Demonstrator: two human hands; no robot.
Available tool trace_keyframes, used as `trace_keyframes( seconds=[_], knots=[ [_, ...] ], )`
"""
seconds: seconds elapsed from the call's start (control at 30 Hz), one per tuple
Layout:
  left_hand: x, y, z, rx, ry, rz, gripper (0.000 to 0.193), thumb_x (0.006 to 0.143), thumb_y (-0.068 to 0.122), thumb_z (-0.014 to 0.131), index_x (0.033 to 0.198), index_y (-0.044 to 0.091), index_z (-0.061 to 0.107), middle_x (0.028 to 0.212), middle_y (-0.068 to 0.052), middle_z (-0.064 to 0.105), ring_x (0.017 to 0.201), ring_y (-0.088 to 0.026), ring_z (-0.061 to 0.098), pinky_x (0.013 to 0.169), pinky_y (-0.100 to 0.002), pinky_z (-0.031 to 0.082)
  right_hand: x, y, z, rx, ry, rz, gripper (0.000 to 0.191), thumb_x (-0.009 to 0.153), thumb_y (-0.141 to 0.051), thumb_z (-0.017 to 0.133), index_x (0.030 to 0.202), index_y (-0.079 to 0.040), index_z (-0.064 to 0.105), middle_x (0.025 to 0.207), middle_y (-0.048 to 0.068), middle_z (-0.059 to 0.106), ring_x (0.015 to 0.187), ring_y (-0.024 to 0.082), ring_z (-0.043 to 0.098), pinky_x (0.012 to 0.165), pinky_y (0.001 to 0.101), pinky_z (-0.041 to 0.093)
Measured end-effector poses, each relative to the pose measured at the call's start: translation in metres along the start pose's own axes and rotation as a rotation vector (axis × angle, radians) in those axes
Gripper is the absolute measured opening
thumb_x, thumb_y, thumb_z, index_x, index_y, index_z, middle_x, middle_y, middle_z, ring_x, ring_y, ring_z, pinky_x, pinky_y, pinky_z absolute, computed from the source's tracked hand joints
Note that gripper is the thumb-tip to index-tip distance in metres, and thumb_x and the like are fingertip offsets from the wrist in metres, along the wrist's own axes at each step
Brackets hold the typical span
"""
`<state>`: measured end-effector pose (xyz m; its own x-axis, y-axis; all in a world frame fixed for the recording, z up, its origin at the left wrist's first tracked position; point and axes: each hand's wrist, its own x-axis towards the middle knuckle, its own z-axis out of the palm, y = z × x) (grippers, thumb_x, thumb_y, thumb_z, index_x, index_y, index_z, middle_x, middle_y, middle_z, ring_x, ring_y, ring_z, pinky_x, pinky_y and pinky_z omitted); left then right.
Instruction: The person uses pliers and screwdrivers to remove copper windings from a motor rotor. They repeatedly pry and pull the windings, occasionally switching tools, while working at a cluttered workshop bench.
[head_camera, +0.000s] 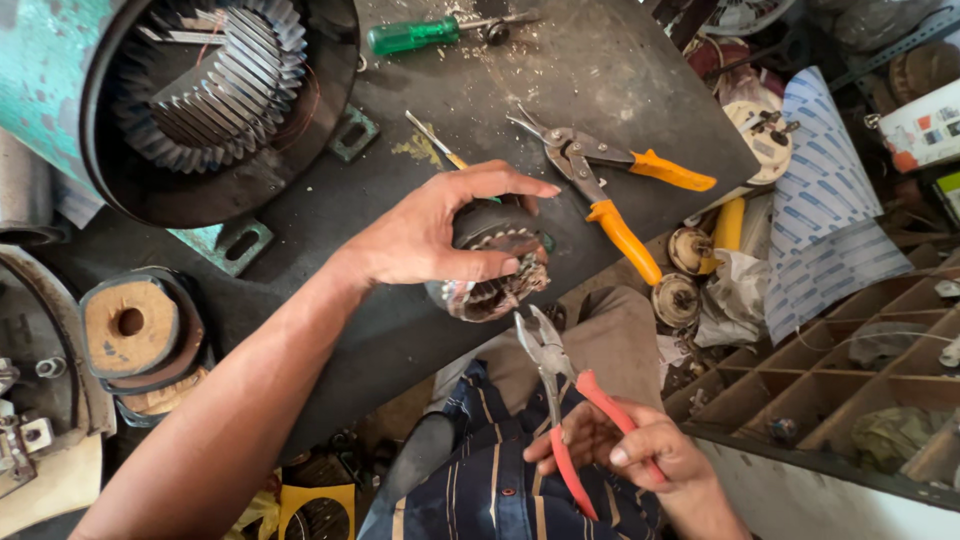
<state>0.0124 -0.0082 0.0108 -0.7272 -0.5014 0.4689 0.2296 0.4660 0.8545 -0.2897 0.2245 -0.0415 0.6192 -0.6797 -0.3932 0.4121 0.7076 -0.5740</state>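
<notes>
Your L hand clamped on small stator; R hand grips red pliers, tips just below-right of stator, pointing up.

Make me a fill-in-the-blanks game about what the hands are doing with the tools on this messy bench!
1. The left hand grips a small motor winding at the edge of the ____ bench top.
2. The right hand holds pliers with ____ handles.
3. The tin snips lying on the bench have ____ handles.
4. The screwdriver at the far side has a ____ handle.

Missing words: dark; red; orange; green
</notes>
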Motion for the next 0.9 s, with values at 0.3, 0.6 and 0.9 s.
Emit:
trace_keyframes(
  seconds=[0.3, 0.6, 0.9],
  knots=[
    [-0.003, 0.007, -0.006, -0.046, -0.080, -0.010, 0.057, 0.086, 0.018, 0.087, 0.139, 0.015, 0.066, 0.120, -0.003, 0.063, 0.119, -0.017, 0.063, 0.106, -0.032, 0.051, 0.017, 0.015, -0.006, 0.100, -0.206, -0.026, 0.046, 0.077, -0.011, 0.067, 0.118, 0.010, 0.061, 0.125, 0.046, 0.058, 0.127, 0.055, 0.059, 0.110, 0.0632, 0.048],
    [-0.007, 0.011, -0.002, 0.018, -0.056, -0.030, 0.059, 0.089, 0.019, 0.076, 0.145, 0.014, 0.060, 0.131, -0.006, 0.062, 0.126, -0.021, 0.063, 0.111, -0.035, 0.051, 0.021, 0.023, 0.001, 0.175, -0.197, -0.007, 0.046, 0.074, -0.012, 0.066, 0.116, 0.006, 0.061, 0.128, 0.049, 0.055, 0.117, 0.052, 0.062, 0.108, 0.0608, 0.048],
    [-0.006, 0.015, 0.004, 0.298, 0.015, -0.108, 0.066, 0.081, 0.040, 0.086, 0.136, 0.011, 0.064, 0.121, -0.012, 0.073, 0.114, -0.029, 0.071, 0.101, -0.040, 0.052, 0.027, 0.040, 0.019, 0.284, -0.195, -0.021, 0.041, 0.079, -0.010, 0.065, 0.118, 0.000, 0.061, 0.125, 0.034, 0.060, 0.118, 0.048, 0.063, 0.102, 0.0575, 0.053]
  ],
)
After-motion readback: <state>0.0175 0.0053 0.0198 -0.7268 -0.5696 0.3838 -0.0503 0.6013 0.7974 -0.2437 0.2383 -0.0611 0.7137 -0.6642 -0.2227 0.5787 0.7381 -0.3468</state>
